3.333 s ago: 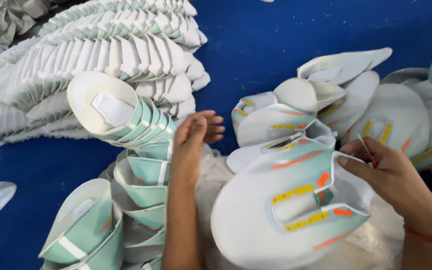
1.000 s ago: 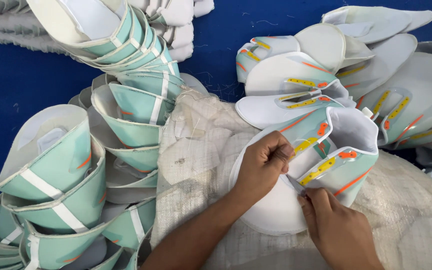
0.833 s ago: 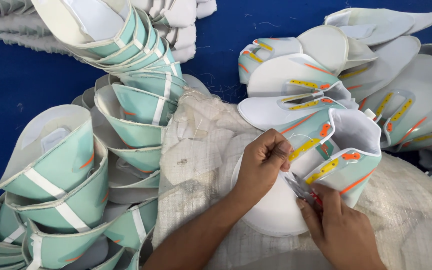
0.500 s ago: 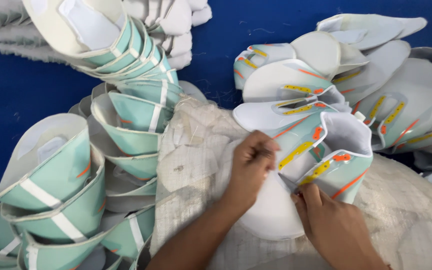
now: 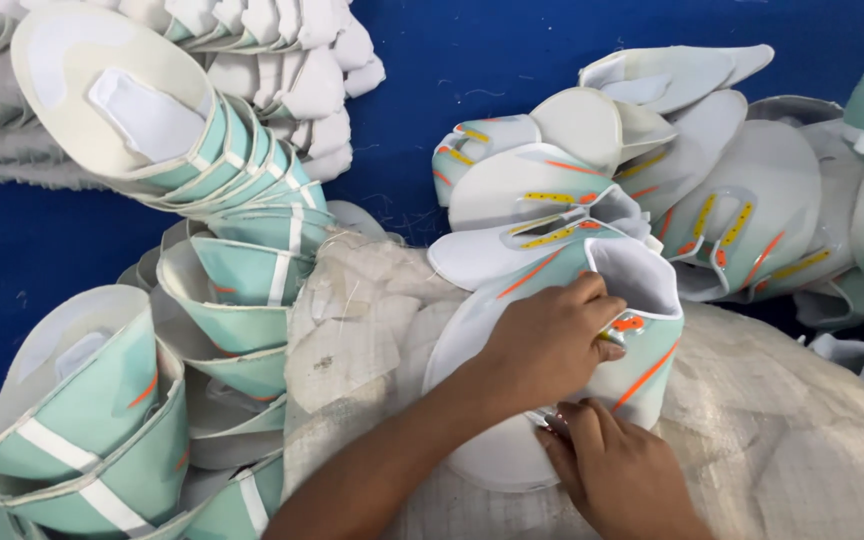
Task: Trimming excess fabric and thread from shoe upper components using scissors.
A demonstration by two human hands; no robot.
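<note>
Shoe-factory workbench: stacked mint shoe uppers [image 5: 222, 290] on blue tabletop [image 5: 472, 60].

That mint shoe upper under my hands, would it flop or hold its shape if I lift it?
The upper probably flexes: its wall curves under the left hand. Its collar stands open, suggesting some body. Likely light, being thin sheet.

Both forearms are bare, no sleeves in sight; the left hand [image 5: 542, 345] and right hand [image 5: 620, 472] wear no gloves or rings.
</note>
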